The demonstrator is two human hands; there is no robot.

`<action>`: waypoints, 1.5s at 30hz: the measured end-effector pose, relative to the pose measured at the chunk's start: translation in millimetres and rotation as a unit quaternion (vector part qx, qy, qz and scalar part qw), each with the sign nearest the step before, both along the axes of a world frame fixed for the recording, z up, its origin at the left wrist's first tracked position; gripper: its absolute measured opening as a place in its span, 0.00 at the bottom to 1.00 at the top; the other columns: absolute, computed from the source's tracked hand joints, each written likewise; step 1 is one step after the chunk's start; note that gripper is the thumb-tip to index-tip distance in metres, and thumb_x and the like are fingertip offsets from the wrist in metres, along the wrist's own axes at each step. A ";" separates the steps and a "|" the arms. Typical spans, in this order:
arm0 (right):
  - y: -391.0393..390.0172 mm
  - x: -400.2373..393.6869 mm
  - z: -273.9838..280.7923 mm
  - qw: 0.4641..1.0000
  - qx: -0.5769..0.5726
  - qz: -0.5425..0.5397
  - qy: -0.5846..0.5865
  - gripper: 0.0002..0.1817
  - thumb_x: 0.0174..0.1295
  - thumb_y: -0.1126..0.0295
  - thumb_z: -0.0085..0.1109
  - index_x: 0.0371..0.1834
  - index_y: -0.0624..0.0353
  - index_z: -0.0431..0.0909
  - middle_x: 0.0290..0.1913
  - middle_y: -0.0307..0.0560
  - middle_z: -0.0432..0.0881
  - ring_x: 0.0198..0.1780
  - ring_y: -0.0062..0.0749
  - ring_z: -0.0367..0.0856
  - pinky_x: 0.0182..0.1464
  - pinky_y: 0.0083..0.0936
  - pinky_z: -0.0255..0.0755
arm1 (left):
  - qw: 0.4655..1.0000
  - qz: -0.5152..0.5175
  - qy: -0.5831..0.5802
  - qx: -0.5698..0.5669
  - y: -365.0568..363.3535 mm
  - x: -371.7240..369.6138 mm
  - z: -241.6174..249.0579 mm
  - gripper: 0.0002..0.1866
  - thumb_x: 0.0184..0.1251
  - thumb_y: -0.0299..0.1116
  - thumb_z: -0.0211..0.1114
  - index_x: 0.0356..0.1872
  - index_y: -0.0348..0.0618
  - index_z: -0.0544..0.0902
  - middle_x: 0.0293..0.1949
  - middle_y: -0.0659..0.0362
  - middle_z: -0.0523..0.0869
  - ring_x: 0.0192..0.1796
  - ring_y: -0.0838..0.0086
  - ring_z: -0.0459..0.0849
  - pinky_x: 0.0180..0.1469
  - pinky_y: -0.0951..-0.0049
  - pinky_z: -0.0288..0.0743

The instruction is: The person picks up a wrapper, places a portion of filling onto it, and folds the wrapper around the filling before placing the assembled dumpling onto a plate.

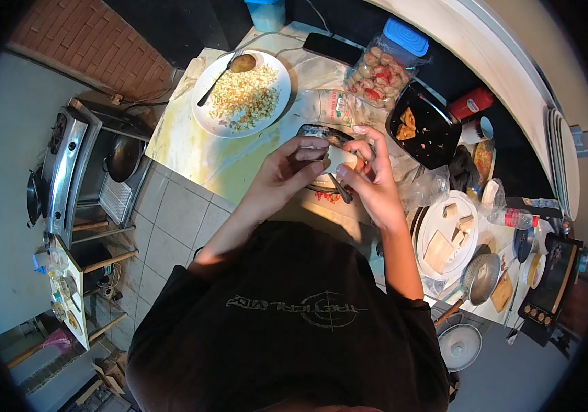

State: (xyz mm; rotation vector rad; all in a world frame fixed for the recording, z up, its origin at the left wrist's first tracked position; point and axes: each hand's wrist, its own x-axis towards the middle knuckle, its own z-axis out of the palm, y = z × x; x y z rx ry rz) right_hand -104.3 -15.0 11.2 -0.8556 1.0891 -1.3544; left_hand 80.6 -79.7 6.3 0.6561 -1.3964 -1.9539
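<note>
Between both hands is a small pale, flat wrapper-like piece [340,159]. My left hand [292,172] pinches its left side with thumb and fingers, and my right hand [371,175] grips its right side. Below the hands sits a dark-rimmed container [313,129], mostly covered by them, with a dark-handled spoon [341,189] resting in it. Some red bits [327,198] show beside it. A white plate [201,117] of chopped vegetables [242,96] with a spoon [218,81] lies to the upper left.
At the right are a black tray [438,141] with fried pieces, a bag of round food [376,75], a white plate [455,250] with pale sheets and folded pieces, a sieve [481,278] and a bottle [514,218]. A stove [67,165] stands far left.
</note>
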 end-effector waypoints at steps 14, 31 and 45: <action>10.6 -5.5 -10.6 0.977 -0.003 0.069 -0.201 0.35 0.62 0.84 0.57 0.73 0.53 0.58 0.51 0.44 0.77 0.48 0.24 0.77 0.50 0.23 0.71 | 1.000 0.011 0.008 -0.004 -9.5 15.3 2.1 0.16 0.77 0.34 0.55 0.58 0.36 0.74 0.51 0.52 0.83 0.54 0.68 0.83 0.59 0.67 0.76; 149.9 -56.1 -34.4 0.932 0.063 -0.354 0.043 0.31 0.61 0.81 0.62 0.67 0.50 0.65 0.43 0.39 0.79 0.42 0.22 0.78 0.42 0.21 0.73 | 0.999 -0.005 -0.036 0.013 -9.1 6.8 -23.8 0.12 0.78 0.33 0.52 0.51 0.37 0.78 0.46 0.56 0.84 0.45 0.74 0.83 0.52 0.71 0.76; 233.4 -168.6 -92.6 0.824 0.167 -0.478 0.255 0.38 0.54 0.81 0.67 0.68 0.51 0.59 0.44 0.48 0.80 0.40 0.26 0.79 0.39 0.22 0.72 | 0.994 -0.079 -0.077 0.003 1.4 2.2 -20.0 0.12 0.78 0.37 0.51 0.49 0.40 0.78 0.45 0.58 0.83 0.45 0.74 0.82 0.54 0.70 0.73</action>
